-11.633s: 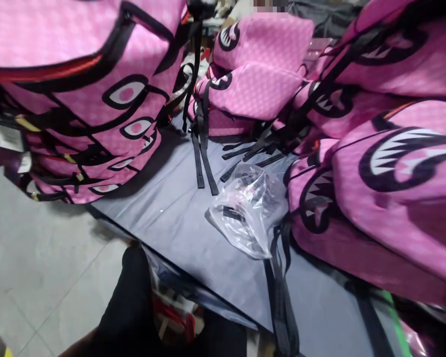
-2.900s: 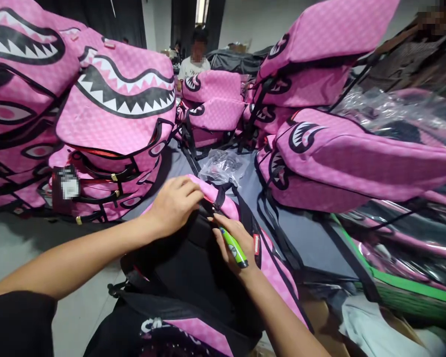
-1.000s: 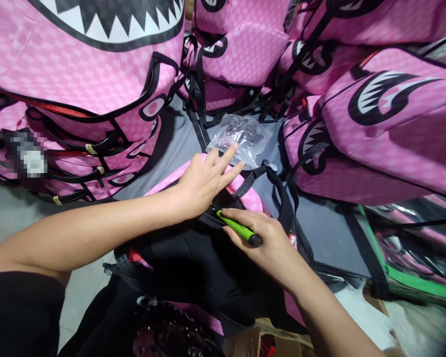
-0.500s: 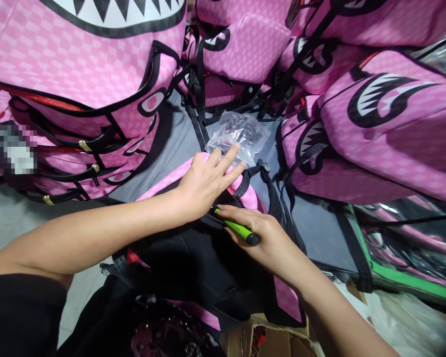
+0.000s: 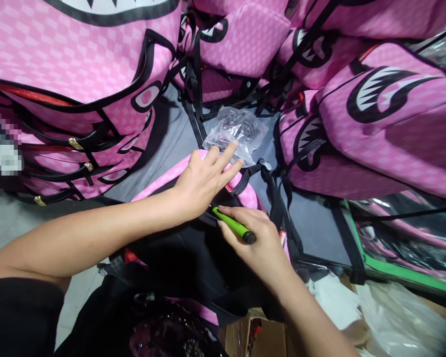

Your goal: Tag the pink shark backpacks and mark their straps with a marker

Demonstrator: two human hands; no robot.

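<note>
My left hand (image 5: 202, 186) lies with fingers spread on the upper part of a pink and black backpack (image 5: 163, 177). Between the thumb and fingers of my right hand (image 5: 254, 233) is a green tool (image 5: 233, 223) with a black end. The tool's other end points up and left at the black fabric below my left palm, and its tip is hidden there. Just beyond my left fingertips sits a clear plastic bag (image 5: 241, 130) with dark pieces inside. A black strap (image 5: 273, 193) hangs at the right side of the backpack.
Pink bags with shark-mouth prints stand at the left (image 5: 78, 54) and right (image 5: 390, 134). Grey cloth (image 5: 319, 228) covers the surface between them. A cardboard box (image 5: 271, 337) is at the bottom, with clear plastic wrap (image 5: 397, 312) at the lower right.
The thumb of my right hand shows more clearly below the green tool, and that forearm has shifted left. My left hand keeps nearly the same place. The whole view has shifted slightly.
</note>
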